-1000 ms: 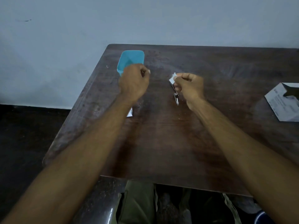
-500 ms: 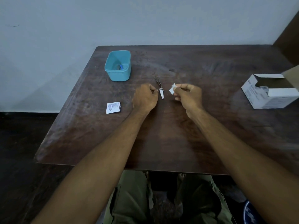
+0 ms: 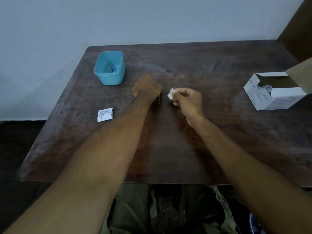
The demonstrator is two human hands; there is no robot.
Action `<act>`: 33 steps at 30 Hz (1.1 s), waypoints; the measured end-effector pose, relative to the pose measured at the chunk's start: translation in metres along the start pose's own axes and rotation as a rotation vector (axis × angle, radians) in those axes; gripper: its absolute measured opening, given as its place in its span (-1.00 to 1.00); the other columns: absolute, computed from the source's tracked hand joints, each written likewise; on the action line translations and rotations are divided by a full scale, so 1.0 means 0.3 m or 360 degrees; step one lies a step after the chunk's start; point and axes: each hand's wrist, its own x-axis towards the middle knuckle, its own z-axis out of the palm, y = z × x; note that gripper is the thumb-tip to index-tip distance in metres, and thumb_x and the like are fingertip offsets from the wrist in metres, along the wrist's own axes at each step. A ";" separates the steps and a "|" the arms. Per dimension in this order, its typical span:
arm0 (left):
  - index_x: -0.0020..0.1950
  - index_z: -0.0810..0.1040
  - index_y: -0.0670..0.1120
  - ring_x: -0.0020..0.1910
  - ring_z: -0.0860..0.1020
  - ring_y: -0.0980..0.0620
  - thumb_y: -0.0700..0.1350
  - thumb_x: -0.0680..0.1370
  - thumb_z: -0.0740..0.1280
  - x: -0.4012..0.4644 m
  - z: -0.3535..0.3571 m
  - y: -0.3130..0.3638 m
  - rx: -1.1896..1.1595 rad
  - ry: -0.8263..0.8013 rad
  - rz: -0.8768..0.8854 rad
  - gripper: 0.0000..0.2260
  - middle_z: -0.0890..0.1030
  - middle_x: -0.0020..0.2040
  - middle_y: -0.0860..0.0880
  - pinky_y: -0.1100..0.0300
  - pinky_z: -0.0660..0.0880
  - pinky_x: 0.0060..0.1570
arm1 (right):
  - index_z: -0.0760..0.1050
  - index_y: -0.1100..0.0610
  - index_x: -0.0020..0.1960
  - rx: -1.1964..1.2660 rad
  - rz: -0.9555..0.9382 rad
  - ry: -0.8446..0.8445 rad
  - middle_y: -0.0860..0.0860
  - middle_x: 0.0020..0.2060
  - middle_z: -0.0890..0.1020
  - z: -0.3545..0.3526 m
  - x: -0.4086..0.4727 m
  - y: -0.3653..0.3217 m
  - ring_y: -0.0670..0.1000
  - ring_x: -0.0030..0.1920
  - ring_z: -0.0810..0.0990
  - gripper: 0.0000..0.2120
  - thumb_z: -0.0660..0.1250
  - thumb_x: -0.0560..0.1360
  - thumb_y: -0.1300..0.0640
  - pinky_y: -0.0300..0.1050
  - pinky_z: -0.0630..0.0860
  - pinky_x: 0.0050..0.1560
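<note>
Now both forearms stretch across the dark wooden table (image 3: 219,149): the left hand (image 3: 146,88), knuckles up, curls round thin metal tweezers (image 3: 159,100) at mid-table, while the right hand (image 3: 188,100) just beside pinches a small white square pad (image 3: 170,94).

Plain room; worn wooden table (image 3: 168,157), bare wall (image 3: 152,19)

A dark brown table (image 3: 219,68), its grain streaked with pale scuffs, carries a turquoise tub (image 3: 110,78) with something blue inside, a white sachet (image 3: 105,114) lined with dark print and a white box (image 3: 276,100) with grey lettering and a brown flap. The pad (image 3: 170,94) is white, the tweezers (image 3: 159,101) silvery, the wall (image 3: 152,19) pale grey-blue, the trousers (image 3: 131,208) olive green.
</note>
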 end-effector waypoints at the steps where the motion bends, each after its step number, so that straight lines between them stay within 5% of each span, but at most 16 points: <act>1: -0.15 0.52 -0.09 -0.22 0.47 0.00 0.04 0.50 0.36 0.000 0.002 0.005 0.0018 0.0000 0.0001 -0.80 0.51 -0.22 -0.03 0.14 0.37 -0.27 | 0.60 0.08 -0.16 -0.0001 -0.0004 -0.0004 0.03 -0.29 0.65 -0.002 0.002 0.002 -0.15 -0.33 0.59 -0.90 0.41 0.46 0.27 -0.35 0.52 -0.34; 6: -0.19 0.47 -0.09 -0.25 0.50 0.04 0.00 0.52 0.35 0.006 0.001 0.010 -0.0074 -0.0060 0.0003 -0.81 0.53 -0.23 -0.01 0.17 0.36 -0.35 | 0.61 0.08 -0.16 0.0016 -0.0011 -0.0012 0.03 -0.29 0.66 -0.006 0.001 0.005 -0.17 -0.35 0.60 -0.90 0.41 0.45 0.27 -0.36 0.52 -0.34; 14: -0.24 0.59 -0.08 -0.48 0.57 0.13 0.01 0.55 0.34 -0.064 -0.055 -0.055 -0.0973 0.0001 -0.0001 -0.77 0.67 -0.36 0.03 0.25 0.46 -0.40 | 0.60 0.10 -0.13 0.0054 -0.0047 -0.0008 -0.01 -0.30 0.64 -0.006 -0.022 -0.012 -0.17 -0.36 0.56 -0.91 0.39 0.47 0.27 -0.33 0.52 -0.38; 17: -0.14 0.57 -0.18 -0.56 0.53 0.15 -0.15 0.57 0.35 -0.136 -0.069 -0.093 -0.1438 -0.0220 -0.0151 -0.86 0.67 -0.32 -0.08 0.34 0.45 -0.53 | 0.59 0.10 -0.12 -0.0030 -0.0115 0.0005 -0.02 -0.28 0.65 -0.009 -0.044 -0.021 -0.15 -0.36 0.58 -0.91 0.37 0.48 0.27 -0.33 0.51 -0.42; 21: -0.08 0.55 -0.27 -0.34 0.62 0.11 -0.34 0.53 0.35 -0.228 -0.072 -0.141 -0.1807 -0.0515 -0.0266 -0.99 0.62 -0.20 -0.16 0.36 0.55 -0.36 | 0.60 0.09 -0.10 -0.0173 -0.0257 -0.0006 -0.04 -0.25 0.67 -0.016 -0.075 -0.039 -0.15 -0.31 0.61 -0.91 0.37 0.49 0.25 -0.29 0.53 -0.40; 29: -0.12 0.62 -0.15 -0.41 0.63 0.12 -0.19 0.56 0.36 -0.340 -0.063 -0.207 -0.1692 -0.0666 -0.0208 -0.92 0.65 -0.30 -0.05 0.35 0.53 -0.39 | 0.63 0.07 -0.10 -0.0566 -0.0679 -0.0118 -0.14 -0.22 0.66 -0.040 -0.138 -0.060 -0.17 -0.20 0.63 -0.91 0.38 0.47 0.22 -0.24 0.57 -0.17; 33: -0.14 0.61 -0.20 -0.43 0.63 0.07 -0.21 0.55 0.37 -0.385 -0.058 -0.219 -0.1693 -0.0658 -0.0160 -0.91 0.64 -0.33 -0.09 0.35 0.53 -0.39 | 0.64 0.14 -0.01 -0.0970 -0.1071 -0.0220 0.00 -0.08 0.67 -0.055 -0.176 -0.070 -0.04 -0.10 0.64 -0.87 0.35 0.49 0.25 -0.20 0.55 -0.07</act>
